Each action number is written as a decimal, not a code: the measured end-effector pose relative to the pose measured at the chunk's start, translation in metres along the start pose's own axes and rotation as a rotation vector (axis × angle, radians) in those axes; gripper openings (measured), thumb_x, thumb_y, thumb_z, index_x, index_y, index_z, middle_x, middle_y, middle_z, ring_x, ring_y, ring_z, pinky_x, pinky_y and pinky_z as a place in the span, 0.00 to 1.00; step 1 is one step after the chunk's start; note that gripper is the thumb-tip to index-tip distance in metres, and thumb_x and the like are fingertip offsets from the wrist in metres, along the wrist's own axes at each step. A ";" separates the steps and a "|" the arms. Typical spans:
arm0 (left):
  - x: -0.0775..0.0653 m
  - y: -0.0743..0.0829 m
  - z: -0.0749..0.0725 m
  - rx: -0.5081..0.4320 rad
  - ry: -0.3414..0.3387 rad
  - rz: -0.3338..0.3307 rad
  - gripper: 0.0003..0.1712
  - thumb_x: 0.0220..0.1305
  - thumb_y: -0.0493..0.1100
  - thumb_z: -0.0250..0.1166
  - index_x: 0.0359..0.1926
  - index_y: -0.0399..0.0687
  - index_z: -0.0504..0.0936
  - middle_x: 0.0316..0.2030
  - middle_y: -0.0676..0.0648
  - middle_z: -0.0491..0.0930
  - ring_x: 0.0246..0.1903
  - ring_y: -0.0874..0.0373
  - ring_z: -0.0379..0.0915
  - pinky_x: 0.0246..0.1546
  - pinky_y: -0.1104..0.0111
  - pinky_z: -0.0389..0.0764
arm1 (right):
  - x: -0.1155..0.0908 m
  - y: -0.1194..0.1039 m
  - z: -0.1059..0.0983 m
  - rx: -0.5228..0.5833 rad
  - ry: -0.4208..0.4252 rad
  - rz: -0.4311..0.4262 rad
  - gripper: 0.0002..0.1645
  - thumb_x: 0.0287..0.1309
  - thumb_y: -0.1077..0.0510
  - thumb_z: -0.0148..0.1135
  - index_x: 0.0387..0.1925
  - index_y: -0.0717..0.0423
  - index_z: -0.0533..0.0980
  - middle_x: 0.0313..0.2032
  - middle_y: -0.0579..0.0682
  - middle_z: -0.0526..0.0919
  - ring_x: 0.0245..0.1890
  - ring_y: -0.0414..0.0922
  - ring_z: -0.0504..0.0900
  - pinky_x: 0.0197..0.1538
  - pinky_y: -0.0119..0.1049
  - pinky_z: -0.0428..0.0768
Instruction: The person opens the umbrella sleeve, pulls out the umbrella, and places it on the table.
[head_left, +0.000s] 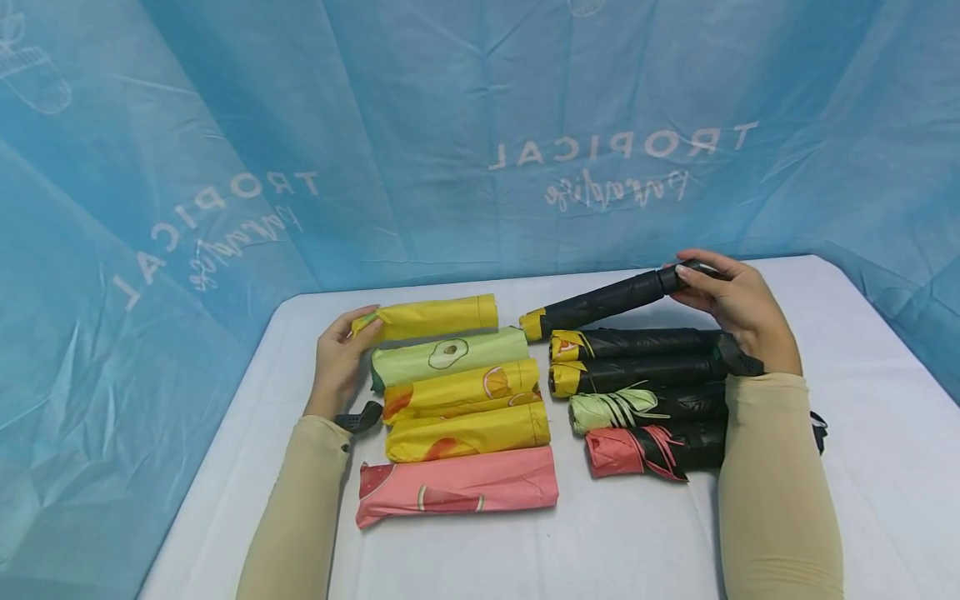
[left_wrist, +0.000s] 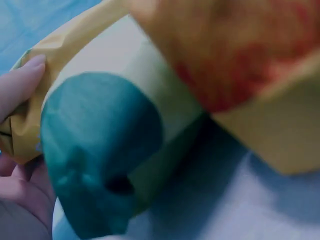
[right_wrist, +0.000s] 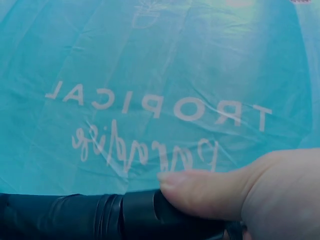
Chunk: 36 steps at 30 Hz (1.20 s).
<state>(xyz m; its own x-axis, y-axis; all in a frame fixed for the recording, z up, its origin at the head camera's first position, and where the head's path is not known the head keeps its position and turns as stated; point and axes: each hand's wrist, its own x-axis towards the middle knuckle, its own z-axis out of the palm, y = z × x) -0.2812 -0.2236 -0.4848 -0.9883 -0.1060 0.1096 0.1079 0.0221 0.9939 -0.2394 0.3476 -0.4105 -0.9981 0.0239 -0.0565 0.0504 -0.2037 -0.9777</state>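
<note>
My left hand pinches the left end of a yellow umbrella sleeve, the rearmost in the left column. In the left wrist view, the thumb presses on its yellow cloth, beside the dark green end of the avocado sleeve. At the back right, my right hand grips the handle of a folded black umbrella with a yellow tip. That umbrella slants, its handle end raised and its tip low near the table. The right wrist view shows the thumb on the black handle.
Below the held sleeve lie a green avocado sleeve, yellow orange-print sleeves and a pink watermelon sleeve. Several folded umbrellas lie to the right, partly under my right arm. A blue printed curtain hangs behind the white table.
</note>
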 end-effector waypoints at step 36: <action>-0.010 0.007 -0.009 0.259 -0.174 0.048 0.31 0.73 0.59 0.63 0.71 0.56 0.74 0.70 0.52 0.71 0.72 0.57 0.61 0.74 0.53 0.59 | 0.005 0.006 0.013 -0.482 0.153 0.149 0.38 0.77 0.39 0.50 0.78 0.52 0.60 0.75 0.54 0.65 0.79 0.52 0.51 0.78 0.55 0.45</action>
<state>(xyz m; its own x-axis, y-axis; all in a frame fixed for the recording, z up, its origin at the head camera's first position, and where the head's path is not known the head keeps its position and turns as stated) -0.2700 -0.2313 -0.4785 -0.9888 0.0729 0.1303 0.1456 0.2774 0.9497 -0.2447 0.3335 -0.4139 -0.9643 0.1787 -0.1955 0.2375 0.2570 -0.9368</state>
